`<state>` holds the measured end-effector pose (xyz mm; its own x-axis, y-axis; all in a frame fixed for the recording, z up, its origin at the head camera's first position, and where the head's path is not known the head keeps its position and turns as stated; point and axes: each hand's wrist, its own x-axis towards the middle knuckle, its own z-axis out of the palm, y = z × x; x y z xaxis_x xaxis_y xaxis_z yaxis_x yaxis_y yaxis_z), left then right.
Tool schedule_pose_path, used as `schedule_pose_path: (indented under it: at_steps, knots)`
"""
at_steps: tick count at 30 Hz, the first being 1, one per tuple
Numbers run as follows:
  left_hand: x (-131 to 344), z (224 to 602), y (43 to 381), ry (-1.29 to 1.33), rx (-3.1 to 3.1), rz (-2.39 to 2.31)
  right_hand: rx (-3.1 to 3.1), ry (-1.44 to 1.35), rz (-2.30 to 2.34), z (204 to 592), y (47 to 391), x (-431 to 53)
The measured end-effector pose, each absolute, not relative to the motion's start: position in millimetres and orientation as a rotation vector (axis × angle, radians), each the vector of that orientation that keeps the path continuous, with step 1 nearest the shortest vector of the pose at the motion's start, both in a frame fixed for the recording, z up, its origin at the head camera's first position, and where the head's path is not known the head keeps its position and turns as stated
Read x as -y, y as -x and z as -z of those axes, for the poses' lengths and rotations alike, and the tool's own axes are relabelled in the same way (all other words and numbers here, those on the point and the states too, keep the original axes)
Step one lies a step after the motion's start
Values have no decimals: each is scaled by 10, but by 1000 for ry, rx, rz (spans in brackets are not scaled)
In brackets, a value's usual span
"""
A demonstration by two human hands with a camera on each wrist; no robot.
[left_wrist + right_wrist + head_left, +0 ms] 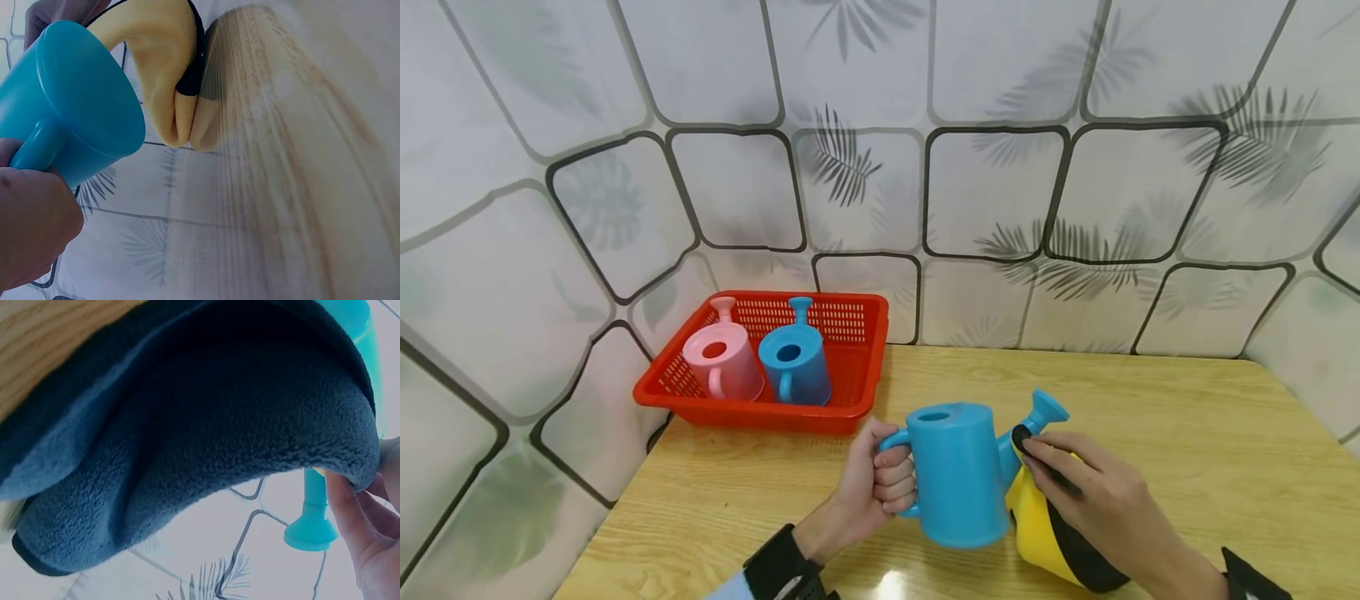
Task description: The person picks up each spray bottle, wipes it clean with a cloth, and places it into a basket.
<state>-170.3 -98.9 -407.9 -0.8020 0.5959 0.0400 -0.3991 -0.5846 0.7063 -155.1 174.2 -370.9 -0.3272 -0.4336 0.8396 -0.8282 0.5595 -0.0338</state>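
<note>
My left hand (pixel 880 483) grips the handle of a blue toy watering can (pixel 958 475), holding it upright above the table. Its spout (pixel 1013 450) points right and ends in a flared head. Between thumb and fingers, my right hand (pixel 1105 500) pinches a yellow and black cloth (pixel 1037 525) against that spout. The cloth hangs down, its lower folds near the tabletop. In the left wrist view the can's base (pixel 94 94) faces the camera, with the yellow side of the cloth (pixel 159 56) behind. The cloth's dark fleecy side (pixel 219 412) fills much of the right wrist view.
A red plastic basket (pixel 760 417) stands at the back left of the wooden table (pixel 1187 425). Inside are a pink watering can (pixel 737 371) and another blue watering can (pixel 805 371), both upright. Patterned fabric (pixel 865 192) rises behind the table and along its sides.
</note>
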Motion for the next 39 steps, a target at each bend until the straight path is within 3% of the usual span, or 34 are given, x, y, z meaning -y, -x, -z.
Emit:
schedule_pose_path:
  at_steps: [24, 39]
  knots:
    - [958, 4104, 1659, -295, -952, -2337, 1929, -790, -577, 3646, 1580, -1906]
    - [820, 3994, 1735, 177, -334, -2586, 1923, -820, -780, 3682, 1572, -1701]
